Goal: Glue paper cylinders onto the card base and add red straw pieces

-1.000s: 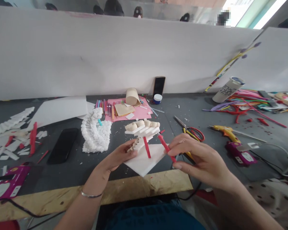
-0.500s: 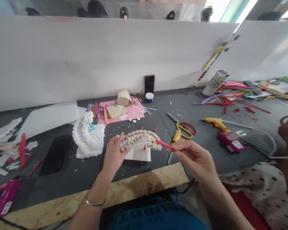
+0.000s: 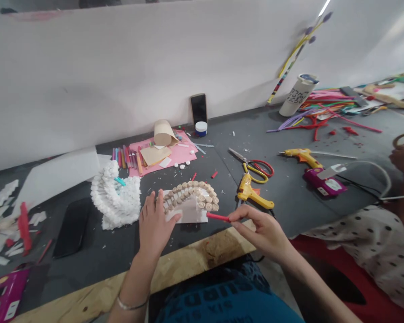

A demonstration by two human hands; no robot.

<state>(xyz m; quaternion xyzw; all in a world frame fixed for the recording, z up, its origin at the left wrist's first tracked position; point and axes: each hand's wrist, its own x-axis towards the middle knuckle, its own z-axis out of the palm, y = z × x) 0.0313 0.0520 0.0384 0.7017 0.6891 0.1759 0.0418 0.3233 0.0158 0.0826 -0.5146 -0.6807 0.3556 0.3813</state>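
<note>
A curved arch of small tan discs (image 3: 192, 195) lies on a white foam sheet (image 3: 188, 214) on the grey table (image 3: 289, 197). My left hand (image 3: 155, 224) rests on the arch's left end, fingers spread and thumb pressing the sheet. My right hand (image 3: 261, 231) pinches a thin red stick (image 3: 217, 217) whose tip points at the arch's right end. A white ruffled foam shape (image 3: 116, 202) with a teal piece stands just left of my left hand.
A yellow glue gun (image 3: 254, 195) and red-handled scissors (image 3: 256, 167) lie right of the arch. A second glue gun (image 3: 301, 156), a black phone (image 3: 73, 227), pink paper with pens (image 3: 155, 154), pipe cleaners (image 3: 323, 112). Another person's polka-dot sleeve (image 3: 363, 246) at right. Wooden strip (image 3: 195, 260) along the edge.
The arch model was turned over and laid flat on the table. My left hand now lies on it instead of gripping it. My right hand lowered with the red stick. View tilted down.
</note>
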